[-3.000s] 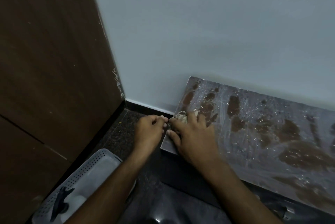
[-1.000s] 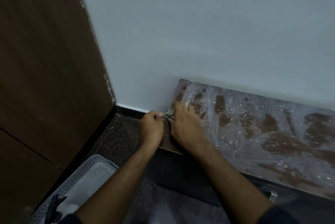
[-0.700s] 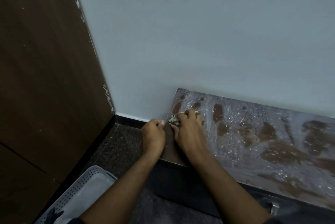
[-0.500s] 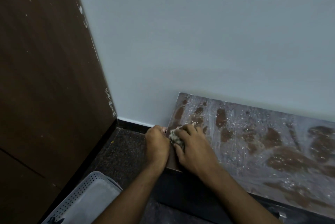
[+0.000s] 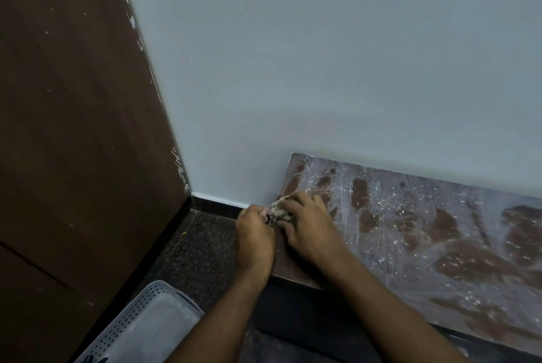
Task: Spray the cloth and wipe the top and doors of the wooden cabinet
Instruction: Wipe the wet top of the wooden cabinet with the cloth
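Both forearms bare; no sleeves in view.

- Cabinet top [image 5: 425, 245]: brown wood, smeared with whitish streaks, a crumpled cloth [image 5: 281, 213] lying at its left edge.
- Dark speckled floor [image 5: 202, 251]: a perforated grey basket [image 5: 137, 324] stands on it.

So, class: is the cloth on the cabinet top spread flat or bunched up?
Bunched up. The cloth shows as a small crumpled wad under the right hand at the left end of the cabinet top.
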The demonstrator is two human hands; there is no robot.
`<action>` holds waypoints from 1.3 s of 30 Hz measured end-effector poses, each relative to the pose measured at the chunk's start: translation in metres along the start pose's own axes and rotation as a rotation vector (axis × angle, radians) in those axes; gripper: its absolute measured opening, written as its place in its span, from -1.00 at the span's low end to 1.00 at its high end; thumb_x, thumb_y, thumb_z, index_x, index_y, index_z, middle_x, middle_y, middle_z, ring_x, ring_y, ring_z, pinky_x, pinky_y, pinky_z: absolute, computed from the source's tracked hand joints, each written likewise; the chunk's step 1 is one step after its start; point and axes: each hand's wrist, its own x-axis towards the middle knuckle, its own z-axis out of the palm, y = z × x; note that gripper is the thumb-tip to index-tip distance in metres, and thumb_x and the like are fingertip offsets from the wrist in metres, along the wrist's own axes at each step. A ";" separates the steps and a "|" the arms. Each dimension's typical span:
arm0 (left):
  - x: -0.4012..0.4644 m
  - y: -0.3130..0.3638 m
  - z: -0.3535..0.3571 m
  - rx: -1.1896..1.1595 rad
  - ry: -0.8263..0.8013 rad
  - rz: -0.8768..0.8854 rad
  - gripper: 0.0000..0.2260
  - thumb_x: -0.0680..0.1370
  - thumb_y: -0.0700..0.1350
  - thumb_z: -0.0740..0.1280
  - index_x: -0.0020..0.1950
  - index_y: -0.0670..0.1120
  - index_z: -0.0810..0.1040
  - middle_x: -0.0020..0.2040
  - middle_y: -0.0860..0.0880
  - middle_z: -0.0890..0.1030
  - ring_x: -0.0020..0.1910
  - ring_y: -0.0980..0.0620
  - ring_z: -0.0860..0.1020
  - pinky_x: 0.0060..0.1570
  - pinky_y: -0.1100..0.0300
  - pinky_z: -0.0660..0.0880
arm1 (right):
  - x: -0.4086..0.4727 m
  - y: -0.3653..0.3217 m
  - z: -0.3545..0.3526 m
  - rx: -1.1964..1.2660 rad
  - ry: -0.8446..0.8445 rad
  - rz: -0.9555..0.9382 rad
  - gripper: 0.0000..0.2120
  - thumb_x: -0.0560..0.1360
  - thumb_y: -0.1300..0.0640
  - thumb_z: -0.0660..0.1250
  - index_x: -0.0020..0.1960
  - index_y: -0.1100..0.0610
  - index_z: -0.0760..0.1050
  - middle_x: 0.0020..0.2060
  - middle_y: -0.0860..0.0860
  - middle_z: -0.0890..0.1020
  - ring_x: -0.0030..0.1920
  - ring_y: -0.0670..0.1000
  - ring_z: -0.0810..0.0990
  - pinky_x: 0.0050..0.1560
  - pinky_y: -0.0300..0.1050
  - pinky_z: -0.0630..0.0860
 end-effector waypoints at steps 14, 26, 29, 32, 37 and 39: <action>0.001 -0.001 0.002 -0.068 -0.033 0.036 -0.84 0.63 -0.15 0.27 -0.02 -0.16 0.62 -0.04 -0.08 0.59 -0.07 0.00 0.53 -0.10 0.23 0.38 | 0.018 0.004 -0.010 -0.008 -0.024 0.074 -0.65 0.54 0.14 0.36 0.32 0.07 0.54 0.23 -0.04 0.50 0.22 0.09 0.38 0.30 0.02 0.41; 0.031 0.017 0.020 0.057 -0.143 0.022 -0.84 0.58 -0.23 0.24 -0.05 -0.28 0.57 -0.02 -0.25 0.59 0.01 -0.22 0.56 -0.02 0.11 0.39 | 0.031 0.029 -0.016 -0.019 -0.073 0.067 -0.50 0.56 0.12 0.28 0.48 0.11 0.28 0.38 0.06 0.42 0.33 0.12 0.30 0.41 0.06 0.33; 0.033 0.016 0.024 0.074 -0.158 0.032 -0.82 0.61 -0.14 0.25 -0.05 -0.24 0.54 -0.03 -0.19 0.56 -0.01 -0.19 0.55 -0.06 0.09 0.41 | 0.047 0.022 -0.013 0.009 -0.024 0.115 -0.53 0.57 0.16 0.30 0.46 0.11 0.33 0.38 0.06 0.43 0.36 0.15 0.31 0.41 0.05 0.32; 0.036 0.017 0.025 0.119 -0.185 0.062 -0.84 0.62 -0.17 0.21 0.05 -0.25 0.50 0.05 -0.18 0.51 0.05 -0.17 0.51 -0.03 0.11 0.39 | 0.044 0.021 -0.010 0.022 -0.033 0.034 -0.61 0.57 0.11 0.31 0.38 0.08 0.44 0.31 0.03 0.47 0.29 0.09 0.34 0.37 -0.03 0.35; 0.036 0.012 0.029 0.148 -0.158 0.116 -0.88 0.61 -0.23 0.21 0.06 -0.25 0.49 0.06 -0.18 0.50 0.07 -0.15 0.49 0.01 0.15 0.36 | 0.041 0.044 -0.014 0.011 -0.010 0.020 -0.60 0.54 0.09 0.38 0.36 0.07 0.49 0.24 0.05 0.52 0.26 0.09 0.39 0.31 -0.09 0.35; 0.035 0.012 0.029 0.139 -0.140 0.132 -0.88 0.62 -0.24 0.20 0.06 -0.26 0.50 0.05 -0.19 0.51 0.06 -0.14 0.49 -0.01 0.17 0.35 | 0.056 0.043 -0.014 -0.009 -0.002 0.081 -0.59 0.56 0.12 0.36 0.39 0.08 0.47 0.27 0.07 0.51 0.29 0.12 0.36 0.35 -0.04 0.33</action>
